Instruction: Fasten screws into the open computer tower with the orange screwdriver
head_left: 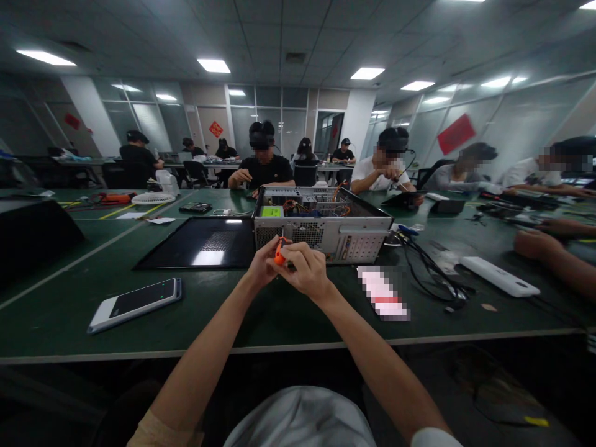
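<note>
Both hands meeting just in front of open computer case (pixel 321 225) on green worktop (pixel 69 298). Left hand (pixel 261 264) pinching orange screwdriver (pixel 279 251) at handle — right hand (pixel 305 270) wrapping lower part, fingers curled tight. Screwdriver sitting between hands, near case's rear panel. Black side panel (pixel 200 251) lying left of case; phone (pixel 135 304) resting nearer left edge.

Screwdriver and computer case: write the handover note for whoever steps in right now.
Left hand: fingers on the orange screwdriver.
Right hand: closed around the same screwdriver.
Both hands are just in front of the rear of the computer case, which lies open on the green table.
Done: side panel is off, flat to the left of the case.
Left: cannot tell which screws remain.
</note>
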`<state>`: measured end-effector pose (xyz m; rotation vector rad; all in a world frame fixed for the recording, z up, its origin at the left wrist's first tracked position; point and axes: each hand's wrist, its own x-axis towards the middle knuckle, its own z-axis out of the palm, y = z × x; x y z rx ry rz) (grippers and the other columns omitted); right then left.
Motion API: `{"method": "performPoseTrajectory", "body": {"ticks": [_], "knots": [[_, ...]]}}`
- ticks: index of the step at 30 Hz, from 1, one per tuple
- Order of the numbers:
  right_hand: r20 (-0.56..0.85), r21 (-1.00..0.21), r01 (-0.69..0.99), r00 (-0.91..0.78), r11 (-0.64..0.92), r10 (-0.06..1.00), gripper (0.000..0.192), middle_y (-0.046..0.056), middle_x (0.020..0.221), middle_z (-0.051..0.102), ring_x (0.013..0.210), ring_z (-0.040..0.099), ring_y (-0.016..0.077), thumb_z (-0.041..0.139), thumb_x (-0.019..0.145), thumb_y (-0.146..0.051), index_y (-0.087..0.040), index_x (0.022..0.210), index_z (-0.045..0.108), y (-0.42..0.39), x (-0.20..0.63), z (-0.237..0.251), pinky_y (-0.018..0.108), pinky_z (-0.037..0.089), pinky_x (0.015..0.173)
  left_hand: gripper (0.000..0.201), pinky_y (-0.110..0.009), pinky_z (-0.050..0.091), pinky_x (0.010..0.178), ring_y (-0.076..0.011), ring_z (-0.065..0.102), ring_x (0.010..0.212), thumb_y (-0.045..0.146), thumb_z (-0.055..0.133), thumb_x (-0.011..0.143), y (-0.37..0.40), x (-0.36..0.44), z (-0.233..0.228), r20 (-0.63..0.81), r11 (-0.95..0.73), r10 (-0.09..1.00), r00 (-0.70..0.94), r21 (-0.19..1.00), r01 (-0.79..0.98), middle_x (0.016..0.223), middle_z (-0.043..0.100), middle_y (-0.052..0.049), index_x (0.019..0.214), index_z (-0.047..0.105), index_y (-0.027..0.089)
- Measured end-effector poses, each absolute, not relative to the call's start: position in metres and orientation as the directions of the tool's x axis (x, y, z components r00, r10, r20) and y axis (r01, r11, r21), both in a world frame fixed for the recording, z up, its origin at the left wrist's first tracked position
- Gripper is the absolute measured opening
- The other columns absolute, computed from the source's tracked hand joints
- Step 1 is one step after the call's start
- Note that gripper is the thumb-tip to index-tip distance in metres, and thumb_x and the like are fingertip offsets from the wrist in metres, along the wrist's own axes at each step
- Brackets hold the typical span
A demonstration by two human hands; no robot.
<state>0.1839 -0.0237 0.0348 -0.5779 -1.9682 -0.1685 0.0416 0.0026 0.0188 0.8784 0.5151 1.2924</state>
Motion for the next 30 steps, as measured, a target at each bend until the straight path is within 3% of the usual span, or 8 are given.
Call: {"method": "performPoseTrajectory", "body": {"ticks": [2,4,5,7,10,20,25,30], "knots": [[0.851,-0.159,0.464,-0.383,0.871,0.359,0.026,0.007,0.098,0.070,0.088,0.065,0.0198,0.068,0.086,-0.051,-0.025,0.088,0.063,-0.022,0.186,0.040,0.030,0.049,0.076,0.039,-0.016,0.031,0.037,-0.0058,0.042,0.039,0.046,0.067,0.084,0.002,0.037,0.019,0.171,-0.048,0.970,0.176,0.835,-0.548,0.048,0.047,0.004,0.062,0.059,0.015],[0.812,-0.190,0.468,-0.420,0.863,0.406,0.029,0.008,0.097,0.069,0.089,0.064,0.0200,0.066,0.086,-0.054,-0.025,0.087,0.062,-0.022,0.188,0.048,0.031,0.050,0.077,0.044,-0.018,0.028,0.040,-0.0070,0.039,0.041,0.046,0.066,0.084,0.002,0.026,0.019,0.312,-0.298,0.949,0.032,0.929,-0.220,0.044,0.042,0.004,0.054,0.054,0.016],[0.799,-0.191,0.470,-0.436,0.862,0.415,0.031,0.008,0.096,0.068,0.088,0.064,0.0201,0.065,0.086,-0.055,-0.025,0.086,0.061,-0.021,0.188,0.051,0.031,0.050,0.078,0.039,-0.019,0.031,0.044,-0.0087,0.043,0.046,0.043,0.066,0.083,0.002,0.018,0.019,0.385,-0.384,0.923,0.003,0.922,-0.047,0.048,0.047,0.003,0.056,0.057,0.016],[0.776,-0.174,0.462,-0.479,0.870,0.409,0.031,0.007,0.097,0.068,0.091,0.064,0.0200,0.064,0.087,-0.056,-0.025,0.086,0.060,-0.020,0.188,0.057,0.031,0.050,0.079,0.020,-0.021,0.036,0.055,-0.0139,0.054,0.062,0.033,0.070,0.076,0.003,0.002,0.017,0.458,-0.466,0.884,0.098,0.836,0.291,0.061,0.059,0.000,0.066,0.067,0.016],[0.810,-0.145,0.445,-0.459,0.884,0.364,0.031,0.007,0.098,0.067,0.090,0.064,0.0191,0.067,0.085,-0.054,-0.024,0.085,0.059,-0.017,0.185,0.058,0.029,0.050,0.078,0.008,-0.025,0.033,0.059,-0.0168,0.054,0.063,0.026,0.071,0.069,0.004,-0.016,0.008,0.444,-0.462,0.876,0.190,0.655,0.598,0.060,0.058,-0.001,0.066,0.069,0.019],[0.849,-0.241,0.293,-0.397,0.925,0.347,0.028,0.008,0.114,0.070,0.100,0.069,0.0185,0.066,0.088,-0.050,-0.025,0.089,0.054,-0.019,0.180,0.037,0.027,0.052,0.077,0.023,-0.027,0.038,0.066,-0.0215,0.055,0.073,0.038,0.080,0.065,0.003,-0.018,-0.027,0.380,-0.477,0.879,0.288,0.694,0.539,0.077,0.060,-0.004,0.079,0.070,0.024],[0.868,-0.205,0.265,-0.396,0.942,0.300,0.014,0.008,0.115,0.071,0.102,0.069,0.0191,0.064,0.090,-0.038,-0.025,0.093,0.059,-0.022,0.185,0.033,0.029,0.052,0.084,0.019,-0.027,0.040,0.066,-0.0192,0.055,0.070,0.038,0.078,0.065,0.002,-0.018,-0.022,0.336,-0.456,0.890,0.309,0.693,0.559,0.075,0.060,-0.003,0.074,0.069,0.024],[0.854,-0.159,0.347,-0.422,0.924,0.305,0.016,0.010,0.122,0.068,0.105,0.067,0.0200,0.064,0.090,-0.040,-0.024,0.096,0.063,-0.020,0.188,0.029,0.029,0.054,0.082,0.013,-0.026,0.042,0.066,-0.0170,0.056,0.067,0.034,0.073,0.068,0.002,-0.022,-0.015,0.297,-0.475,0.878,0.374,0.631,0.614,0.072,0.064,-0.002,0.074,0.070,0.023]]}}
